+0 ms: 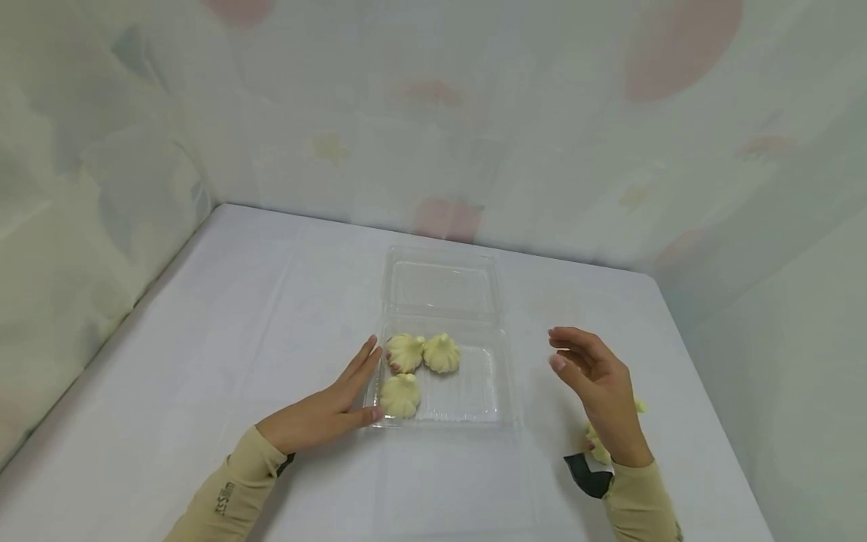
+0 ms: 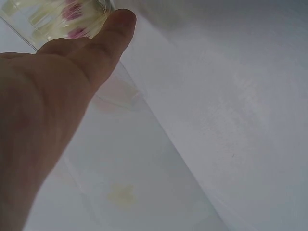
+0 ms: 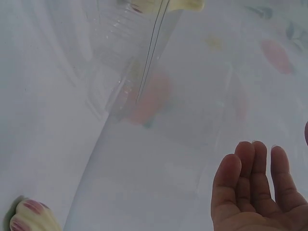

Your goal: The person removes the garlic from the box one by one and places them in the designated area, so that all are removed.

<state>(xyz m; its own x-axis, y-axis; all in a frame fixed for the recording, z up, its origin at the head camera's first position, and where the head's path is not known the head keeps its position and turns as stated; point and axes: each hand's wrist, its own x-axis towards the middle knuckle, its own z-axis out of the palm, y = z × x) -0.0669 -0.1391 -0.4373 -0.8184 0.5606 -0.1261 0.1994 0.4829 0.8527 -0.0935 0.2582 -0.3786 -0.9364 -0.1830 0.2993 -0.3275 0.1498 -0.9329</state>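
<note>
while left fingers touch the clear container, the sleeve reads "slim".

One white table, one clear container — three garlic bulbs inside it, at least one more bulb outside.

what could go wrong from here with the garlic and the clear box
The left grip is at the left edge of the clear plastic container; a push might slide it. Loose garlic outside is partly hidden by the right grip in the head view, so it might get knocked. The three garlic bulbs inside sit toward the left, so lifting could tip the container that way.
</note>
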